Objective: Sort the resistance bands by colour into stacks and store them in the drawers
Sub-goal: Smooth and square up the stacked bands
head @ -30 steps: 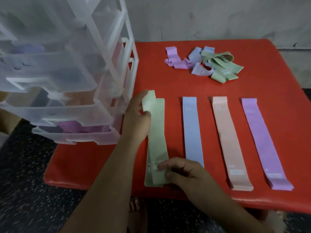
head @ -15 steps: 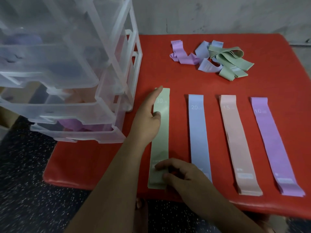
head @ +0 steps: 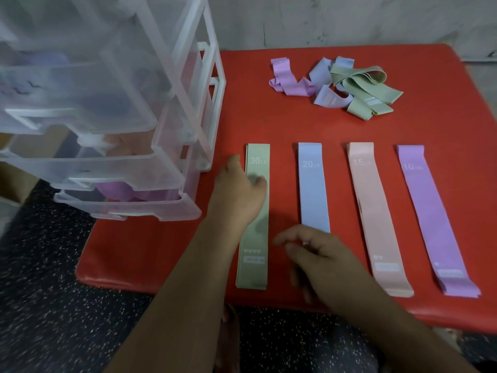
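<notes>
Red desk [head: 269,125] sits by a grey wall [head: 349,20] at 12 o'clock, speckled floor [head: 53,292] at 6. One open left hand [head: 238,195] rests on the green stack [head: 255,273]; the right hand [head: 325,265] hangs loose, empty.

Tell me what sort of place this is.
Probably a room in a home or a small workroom, though I can't be sure. A red plastic table sits by a scuffed painted wall, a clear plastic drawer unit stands at its left edge, and below is a dark speckled floor.
</notes>
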